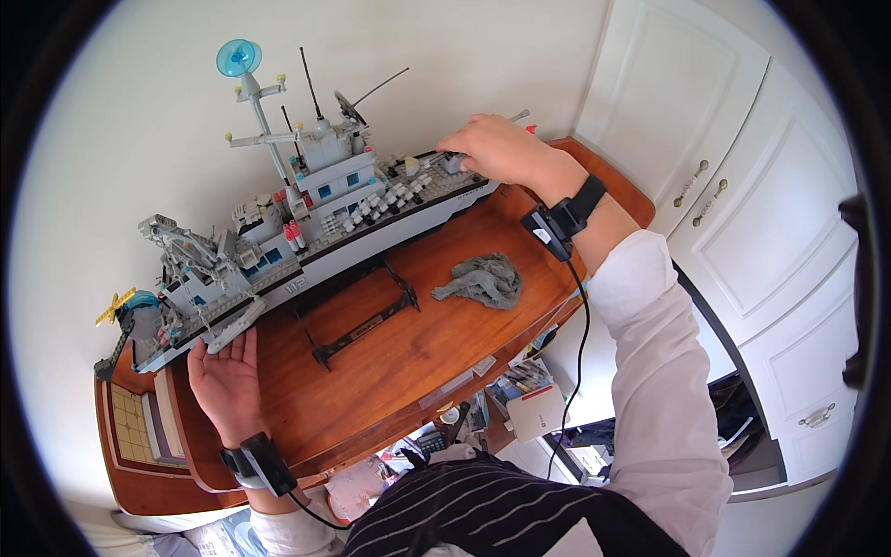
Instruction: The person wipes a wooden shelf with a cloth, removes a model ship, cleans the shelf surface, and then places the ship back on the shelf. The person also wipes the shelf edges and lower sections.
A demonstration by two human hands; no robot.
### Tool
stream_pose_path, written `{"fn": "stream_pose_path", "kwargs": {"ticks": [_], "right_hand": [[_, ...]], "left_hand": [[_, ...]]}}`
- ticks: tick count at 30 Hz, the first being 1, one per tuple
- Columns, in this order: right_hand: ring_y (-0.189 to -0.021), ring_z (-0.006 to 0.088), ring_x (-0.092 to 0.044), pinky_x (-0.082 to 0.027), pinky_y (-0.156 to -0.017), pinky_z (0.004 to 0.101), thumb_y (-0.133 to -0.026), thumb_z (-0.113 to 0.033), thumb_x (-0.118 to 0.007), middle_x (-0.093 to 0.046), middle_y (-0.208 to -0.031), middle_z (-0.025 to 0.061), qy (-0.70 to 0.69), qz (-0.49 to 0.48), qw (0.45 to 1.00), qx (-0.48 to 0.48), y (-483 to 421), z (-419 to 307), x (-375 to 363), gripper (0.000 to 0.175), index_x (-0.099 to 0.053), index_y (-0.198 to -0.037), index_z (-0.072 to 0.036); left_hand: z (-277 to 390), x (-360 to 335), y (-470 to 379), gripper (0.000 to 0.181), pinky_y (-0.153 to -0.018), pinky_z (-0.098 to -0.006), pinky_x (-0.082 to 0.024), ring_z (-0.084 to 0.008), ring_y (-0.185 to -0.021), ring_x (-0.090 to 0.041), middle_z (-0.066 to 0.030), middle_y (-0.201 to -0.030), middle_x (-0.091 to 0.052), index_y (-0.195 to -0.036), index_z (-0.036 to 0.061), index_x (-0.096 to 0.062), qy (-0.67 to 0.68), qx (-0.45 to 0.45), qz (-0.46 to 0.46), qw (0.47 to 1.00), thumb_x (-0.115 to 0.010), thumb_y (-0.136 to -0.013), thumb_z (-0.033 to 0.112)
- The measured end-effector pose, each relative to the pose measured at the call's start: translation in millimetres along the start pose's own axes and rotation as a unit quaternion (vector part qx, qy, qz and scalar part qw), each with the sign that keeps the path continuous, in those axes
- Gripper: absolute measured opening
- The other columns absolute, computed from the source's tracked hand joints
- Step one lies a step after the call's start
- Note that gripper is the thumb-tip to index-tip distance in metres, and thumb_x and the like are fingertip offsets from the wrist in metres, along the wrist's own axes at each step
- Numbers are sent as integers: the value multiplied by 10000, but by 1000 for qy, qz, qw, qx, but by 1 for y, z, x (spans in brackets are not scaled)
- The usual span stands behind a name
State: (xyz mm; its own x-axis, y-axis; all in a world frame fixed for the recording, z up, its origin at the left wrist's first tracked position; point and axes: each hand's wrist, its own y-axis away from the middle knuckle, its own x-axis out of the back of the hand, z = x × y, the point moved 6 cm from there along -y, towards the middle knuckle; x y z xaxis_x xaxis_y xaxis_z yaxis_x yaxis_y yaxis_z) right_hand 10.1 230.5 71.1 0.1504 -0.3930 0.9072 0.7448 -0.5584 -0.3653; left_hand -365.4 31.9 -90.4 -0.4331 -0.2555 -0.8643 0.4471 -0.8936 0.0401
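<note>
A long grey and white building-brick model warship (334, 237) stands along the wall side of the wooden top, with a mast, a blue dish and a crane. My left hand (230, 383) is palm up at its stern end. Those fingers reach under the hull by a small grey boat (238, 326), and their tips are partly hidden. My right hand (505, 150) grips the foredeck from above, thumb beside a grey gun turret (454, 164). In front of the hull is a black display stand (365, 326). To its right lies a crumpled grey cloth (484, 280).
The wooden cabinet top (390, 376) has a rounded front edge. White cupboard doors (696, 118) rise at the right. Each wrist wears a black device, and a cable (583, 334) hangs from the right one. Below the edge are a calculator (431, 443) and papers.
</note>
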Motion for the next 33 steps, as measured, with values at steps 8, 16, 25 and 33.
{"fn": "stream_pose_path", "kwargs": {"ticks": [8,16,25,33], "right_hand": [[-962,337,-655,-517,-821,442,-798,-94,-709,-703,-998,142,1,-86,995,-47,-3,0,4,494,-596,-1278,-118],[-997,305,-656,-440,-968,444,-841,-177,-699,-702,-1064,109,15,-121,992,-43,-2,11,6,431,-610,-1261,-142],[-1004,315,-636,-458,-924,429,-880,-227,-670,-696,-997,95,17,-45,999,-23,-2,6,14,321,-644,-1185,-132],[-756,366,-548,-439,-669,468,-886,-203,-654,-535,-740,150,-178,143,971,-65,77,-55,34,245,-529,-768,-28]], "left_hand": [[0,-1,0,430,-1115,-518,-393,-332,-1235,-508,-181,-1331,-522,-1320,-13,-470,3,2,-1,1000,-516,-967,229],[0,0,1,442,-1114,-514,-394,-329,-1230,-511,-179,-1329,-525,-1315,-23,-471,4,-1,15,1000,-529,-960,234],[0,1,0,439,-1111,-511,-398,-331,-1222,-517,-181,-1314,-539,-1311,-21,-477,4,3,2,1000,-532,-955,230],[-2,-3,2,407,-1104,-536,-393,-339,-1209,-522,-170,-1308,-547,-1285,0,-491,2,14,-13,1000,-526,-953,231]]}}
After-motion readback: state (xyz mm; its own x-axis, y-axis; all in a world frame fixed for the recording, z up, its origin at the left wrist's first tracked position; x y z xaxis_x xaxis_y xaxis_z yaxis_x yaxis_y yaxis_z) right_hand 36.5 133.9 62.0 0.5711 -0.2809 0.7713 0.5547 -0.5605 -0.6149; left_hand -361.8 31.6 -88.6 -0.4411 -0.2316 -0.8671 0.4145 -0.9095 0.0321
